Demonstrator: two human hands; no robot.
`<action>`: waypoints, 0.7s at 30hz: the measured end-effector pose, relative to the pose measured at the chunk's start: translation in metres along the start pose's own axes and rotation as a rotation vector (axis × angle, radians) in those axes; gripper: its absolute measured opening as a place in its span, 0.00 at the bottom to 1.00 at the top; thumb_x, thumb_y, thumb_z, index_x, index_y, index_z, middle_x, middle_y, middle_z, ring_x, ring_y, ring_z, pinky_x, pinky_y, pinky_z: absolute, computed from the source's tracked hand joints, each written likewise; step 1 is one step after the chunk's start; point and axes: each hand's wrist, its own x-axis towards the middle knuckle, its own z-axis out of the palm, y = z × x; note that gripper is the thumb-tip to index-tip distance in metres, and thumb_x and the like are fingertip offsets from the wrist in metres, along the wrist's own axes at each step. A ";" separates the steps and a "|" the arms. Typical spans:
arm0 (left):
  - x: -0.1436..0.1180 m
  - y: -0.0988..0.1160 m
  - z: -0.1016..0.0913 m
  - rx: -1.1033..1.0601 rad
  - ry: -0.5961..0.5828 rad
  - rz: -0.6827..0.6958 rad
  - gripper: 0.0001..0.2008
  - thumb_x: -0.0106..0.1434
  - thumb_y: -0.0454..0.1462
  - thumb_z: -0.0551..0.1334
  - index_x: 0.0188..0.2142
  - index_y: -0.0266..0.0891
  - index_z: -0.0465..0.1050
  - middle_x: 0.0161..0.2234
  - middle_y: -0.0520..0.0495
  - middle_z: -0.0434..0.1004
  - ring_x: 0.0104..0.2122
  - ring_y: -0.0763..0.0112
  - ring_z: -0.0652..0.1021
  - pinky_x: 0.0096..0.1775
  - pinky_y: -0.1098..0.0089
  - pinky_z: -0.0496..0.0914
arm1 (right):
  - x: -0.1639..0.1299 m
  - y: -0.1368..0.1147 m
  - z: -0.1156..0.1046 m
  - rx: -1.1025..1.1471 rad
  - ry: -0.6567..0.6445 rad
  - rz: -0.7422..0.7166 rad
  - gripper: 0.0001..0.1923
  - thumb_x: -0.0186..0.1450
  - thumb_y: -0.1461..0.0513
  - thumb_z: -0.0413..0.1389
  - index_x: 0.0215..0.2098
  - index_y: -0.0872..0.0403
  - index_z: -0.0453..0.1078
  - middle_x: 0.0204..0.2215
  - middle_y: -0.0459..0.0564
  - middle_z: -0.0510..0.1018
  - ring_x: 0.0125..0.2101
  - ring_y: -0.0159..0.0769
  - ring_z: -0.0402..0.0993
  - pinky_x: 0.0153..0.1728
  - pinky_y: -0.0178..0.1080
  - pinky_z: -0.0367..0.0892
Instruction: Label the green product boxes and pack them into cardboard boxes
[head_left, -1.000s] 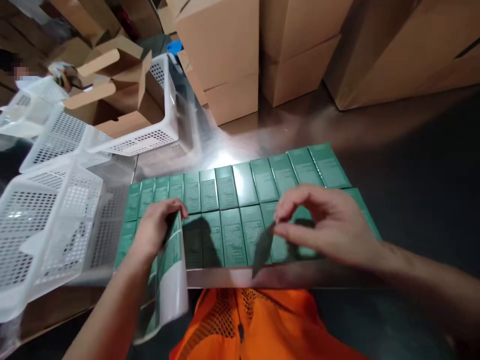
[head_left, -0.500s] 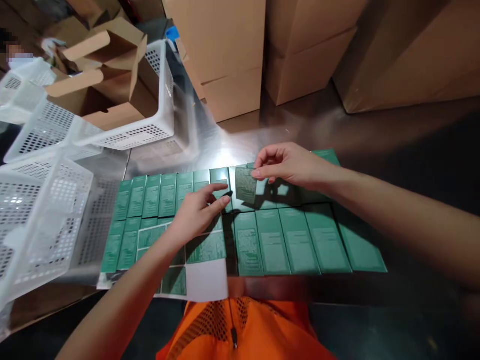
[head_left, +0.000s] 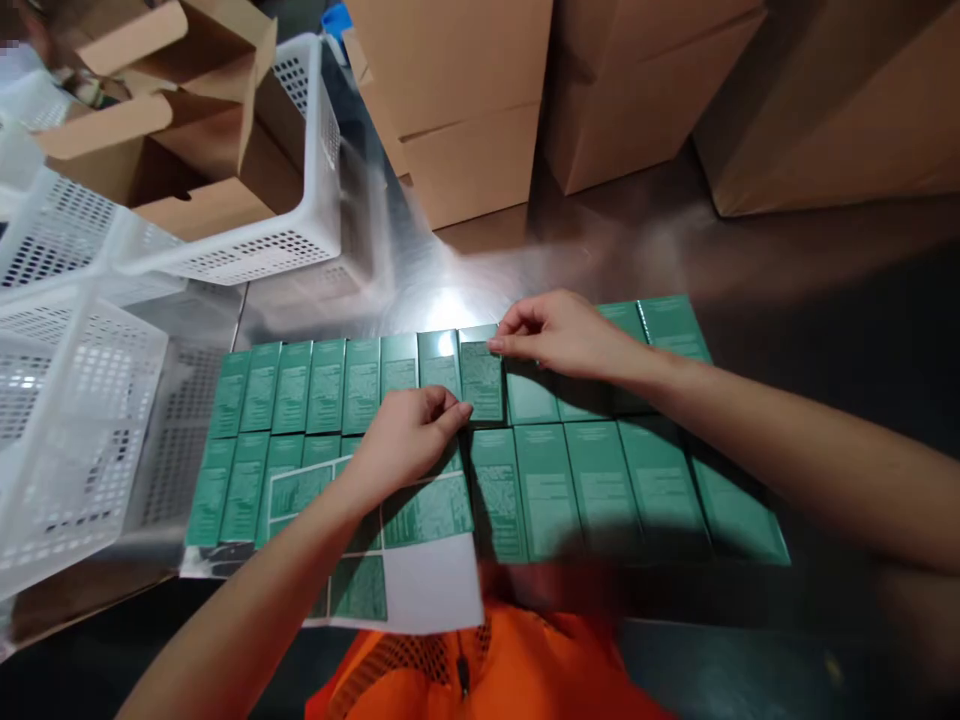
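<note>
**Label seating on boxed cartons, near edge of steel table**

Two rows of green cartons (head_left: 592, 480) laid flat, long sides touching, on the steel table (head_left: 450, 290) beside its near edge; arranged as one continuous surface, probably so that each top face can be reached without lifting a carton.

Right hand (head_left: 570, 335) over the far row, fingers drawn together, thumb and forefinger pinching the top edge of a green label (head_left: 481, 380) against a mid-row carton. Label lying flat and square to the carton outline (held at the top edge, apparently to keep alignment while the rest is pressed down).

Left hand (head_left: 409, 440) at the seam between the two rows, fingers curled, fingertips (head_left: 459, 412) pressing at the lower left corner of the same label. Whether anything is pinched inside the curled fingers: cannot tell.

Label sheet (head_left: 409, 560) beneath the left wrist, overhanging the near edge, several cells already bare white (kept just beside the working hand, presumably for short reach).

White perforated baskets (head_left: 90, 400) at the left edge, one holding an open cardboard box (head_left: 187, 130). Closed cardboard shipping boxes (head_left: 465, 110) standing along the far edge. Orange mesh vest (head_left: 480, 670) at the bottom of the view.
</note>
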 end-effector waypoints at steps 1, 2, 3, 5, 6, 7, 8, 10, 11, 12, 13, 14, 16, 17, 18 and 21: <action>0.000 0.000 0.002 -0.002 -0.007 -0.022 0.16 0.60 0.47 0.59 0.21 0.40 0.68 0.15 0.56 0.60 0.18 0.74 0.59 0.23 0.70 0.51 | 0.000 -0.001 0.001 -0.109 0.033 -0.012 0.08 0.61 0.58 0.65 0.28 0.54 0.77 0.22 0.45 0.76 0.24 0.32 0.69 0.25 0.35 0.61; 0.000 -0.001 0.004 0.000 -0.011 -0.037 0.17 0.60 0.47 0.59 0.21 0.40 0.68 0.15 0.56 0.59 0.18 0.74 0.59 0.23 0.70 0.51 | 0.000 -0.002 0.002 -0.201 0.058 -0.021 0.08 0.61 0.58 0.65 0.28 0.54 0.77 0.22 0.45 0.76 0.24 0.32 0.70 0.26 0.36 0.60; 0.001 -0.001 0.006 0.003 -0.014 -0.049 0.17 0.60 0.48 0.59 0.21 0.40 0.69 0.14 0.56 0.59 0.18 0.74 0.58 0.23 0.70 0.51 | -0.001 -0.002 0.004 -0.269 0.072 -0.024 0.08 0.61 0.58 0.65 0.28 0.54 0.77 0.22 0.45 0.76 0.24 0.32 0.70 0.27 0.36 0.59; 0.002 -0.002 0.009 0.009 -0.018 -0.071 0.17 0.60 0.48 0.59 0.22 0.40 0.70 0.14 0.56 0.60 0.17 0.74 0.58 0.23 0.70 0.51 | -0.001 -0.003 0.007 -0.335 0.081 -0.025 0.07 0.62 0.59 0.64 0.28 0.54 0.77 0.22 0.45 0.77 0.25 0.33 0.71 0.28 0.37 0.59; 0.002 -0.001 0.011 0.014 -0.017 -0.080 0.17 0.60 0.48 0.59 0.22 0.40 0.70 0.14 0.55 0.60 0.17 0.74 0.59 0.23 0.70 0.50 | -0.002 -0.003 0.008 -0.349 0.082 -0.029 0.07 0.62 0.59 0.64 0.28 0.54 0.77 0.23 0.45 0.77 0.25 0.33 0.71 0.28 0.37 0.59; 0.003 -0.001 0.011 0.019 -0.013 -0.087 0.17 0.60 0.48 0.59 0.21 0.40 0.69 0.14 0.55 0.60 0.17 0.73 0.59 0.23 0.70 0.50 | -0.002 -0.002 0.009 -0.357 0.084 -0.034 0.07 0.63 0.60 0.63 0.28 0.53 0.77 0.23 0.45 0.78 0.25 0.34 0.71 0.28 0.37 0.58; 0.003 0.000 0.012 0.026 -0.010 -0.090 0.17 0.60 0.47 0.59 0.20 0.40 0.68 0.13 0.55 0.59 0.17 0.73 0.59 0.23 0.70 0.50 | -0.002 -0.001 0.010 -0.363 0.087 -0.041 0.07 0.63 0.60 0.63 0.28 0.53 0.77 0.23 0.45 0.78 0.25 0.34 0.71 0.28 0.37 0.58; 0.003 0.002 0.012 0.043 -0.003 -0.087 0.17 0.60 0.47 0.59 0.19 0.41 0.67 0.13 0.55 0.59 0.17 0.73 0.59 0.23 0.70 0.50 | -0.002 0.001 0.011 -0.376 0.094 -0.056 0.07 0.64 0.60 0.62 0.28 0.53 0.77 0.23 0.45 0.78 0.25 0.34 0.71 0.28 0.37 0.57; 0.003 0.002 0.012 0.047 -0.001 -0.084 0.17 0.60 0.46 0.59 0.18 0.41 0.66 0.13 0.55 0.59 0.17 0.73 0.59 0.23 0.69 0.50 | -0.001 0.001 0.012 -0.384 0.096 -0.060 0.07 0.64 0.59 0.62 0.29 0.52 0.77 0.23 0.45 0.78 0.25 0.34 0.71 0.27 0.37 0.57; 0.003 0.003 0.012 0.046 0.000 -0.084 0.17 0.60 0.46 0.59 0.18 0.41 0.66 0.13 0.55 0.59 0.17 0.73 0.59 0.23 0.69 0.50 | -0.001 0.002 0.012 -0.394 0.096 -0.060 0.07 0.64 0.59 0.62 0.29 0.52 0.77 0.23 0.45 0.78 0.25 0.34 0.71 0.27 0.37 0.57; 0.003 0.003 0.012 0.043 0.002 -0.084 0.17 0.60 0.45 0.59 0.18 0.41 0.66 0.13 0.55 0.59 0.17 0.73 0.59 0.23 0.69 0.50 | -0.001 0.001 0.012 -0.403 0.094 -0.055 0.07 0.64 0.59 0.62 0.29 0.52 0.77 0.24 0.45 0.78 0.25 0.34 0.71 0.27 0.37 0.56; 0.003 0.003 0.012 0.039 0.005 -0.084 0.17 0.59 0.45 0.60 0.18 0.41 0.67 0.13 0.55 0.59 0.17 0.73 0.60 0.23 0.69 0.50 | -0.002 0.001 0.013 -0.410 0.090 -0.047 0.07 0.64 0.58 0.62 0.29 0.52 0.78 0.24 0.45 0.78 0.26 0.35 0.71 0.27 0.37 0.56; 0.005 0.004 0.012 0.046 0.006 -0.087 0.16 0.59 0.44 0.60 0.18 0.41 0.67 0.13 0.54 0.60 0.17 0.72 0.60 0.24 0.69 0.50 | -0.002 0.000 0.014 -0.424 0.085 -0.029 0.07 0.64 0.59 0.62 0.29 0.52 0.78 0.25 0.46 0.79 0.26 0.35 0.71 0.27 0.37 0.56; 0.006 0.005 0.012 0.065 0.008 -0.086 0.16 0.59 0.43 0.60 0.17 0.41 0.67 0.14 0.54 0.61 0.17 0.72 0.61 0.25 0.69 0.51 | -0.002 -0.001 0.015 -0.433 0.088 -0.026 0.07 0.64 0.59 0.62 0.29 0.52 0.77 0.25 0.46 0.79 0.26 0.35 0.71 0.27 0.37 0.56; 0.007 0.006 0.012 0.092 0.010 -0.081 0.16 0.59 0.43 0.61 0.17 0.41 0.67 0.14 0.53 0.62 0.18 0.71 0.61 0.25 0.69 0.51 | -0.002 -0.001 0.016 -0.443 0.096 -0.025 0.07 0.64 0.59 0.62 0.29 0.52 0.77 0.25 0.46 0.79 0.26 0.36 0.71 0.27 0.38 0.56; 0.011 0.010 0.011 0.208 0.021 -0.035 0.14 0.58 0.40 0.61 0.17 0.42 0.67 0.16 0.51 0.64 0.20 0.69 0.62 0.28 0.68 0.50 | -0.002 0.000 0.018 -0.479 0.124 -0.006 0.08 0.63 0.58 0.62 0.27 0.51 0.75 0.25 0.46 0.78 0.25 0.36 0.70 0.26 0.38 0.55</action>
